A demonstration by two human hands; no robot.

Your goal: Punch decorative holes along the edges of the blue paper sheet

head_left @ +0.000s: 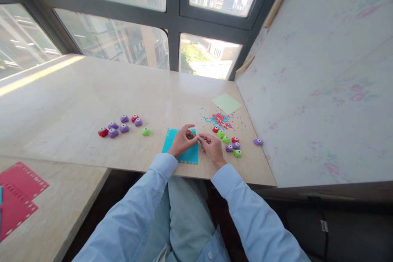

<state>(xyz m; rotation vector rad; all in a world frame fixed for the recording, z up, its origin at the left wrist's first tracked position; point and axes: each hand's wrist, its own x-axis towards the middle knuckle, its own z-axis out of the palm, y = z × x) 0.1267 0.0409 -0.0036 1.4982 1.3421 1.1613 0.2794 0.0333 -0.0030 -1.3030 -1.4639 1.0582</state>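
A blue paper sheet with punched holes along its edges lies near the table's front edge. My left hand rests on it, fingers curled. My right hand is just to its right, and the fingertips of both hands meet over the sheet's right edge around something small that I cannot make out. Several small craft punches, green, red and purple, sit right of my right hand. A pile of red and blue paper bits lies behind them.
More purple, red and green punches are grouped at the left. A light green paper square lies at the back right, one purple punch near the right wall. Red punched sheets lie on the lower left table.
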